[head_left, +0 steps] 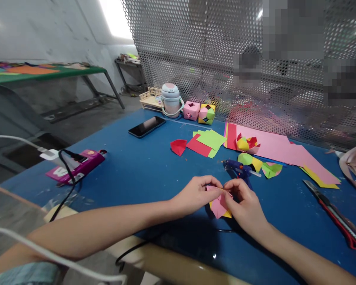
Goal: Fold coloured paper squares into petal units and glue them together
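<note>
My left hand [202, 193] and my right hand [242, 200] meet over the blue table, both closed on a folded pink and yellow paper piece [218, 206]. Fingertips of both hands pinch its upper edge, hiding that part, while its pointed pink end hangs toward me. Just beyond my right hand lies a blue glue gun [239, 168] with a clear glue stick in its back. A folded green and pink paper piece [272, 170] rests to the right of the glue gun. Farther off to the left is a folded red paper piece [178, 147].
Green and red paper squares [209, 141] and pink sheets [265, 144] lie behind. A phone [147, 126], a flask [170, 101] and paper cubes [191, 111] stand farther back. At right are a utility knife [329, 209]; at left, a purple power strip [77, 168] with cables.
</note>
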